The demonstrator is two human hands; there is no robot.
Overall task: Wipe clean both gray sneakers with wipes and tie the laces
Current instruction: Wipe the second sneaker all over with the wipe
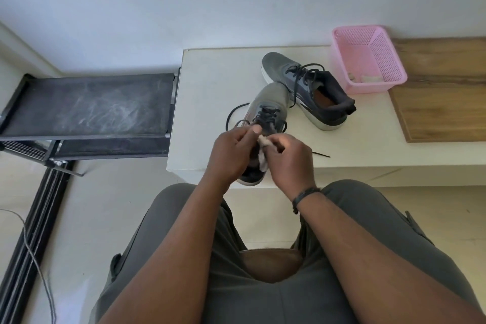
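Two gray sneakers with dark laces lie on a white table [210, 79]. The near sneaker [271, 98] points away from me, its heel at the table's front edge and its laces loose. My left hand [231, 151] and my right hand [289, 158] meet over its heel end, both pinching a crumpled white wipe [263, 143] between them. The hands hide the sneaker's opening. The far sneaker [310, 89] lies angled behind it, tilted toward its side, with its orange insole showing and its laces untied.
A pink plastic basket [368, 58] with a few used wipes stands at the table's back right, beside a wooden board [444, 102]. A black rack [89, 105] stands left of the table. A thin cable [34, 258] lies on the floor. My knees are below the table's edge.
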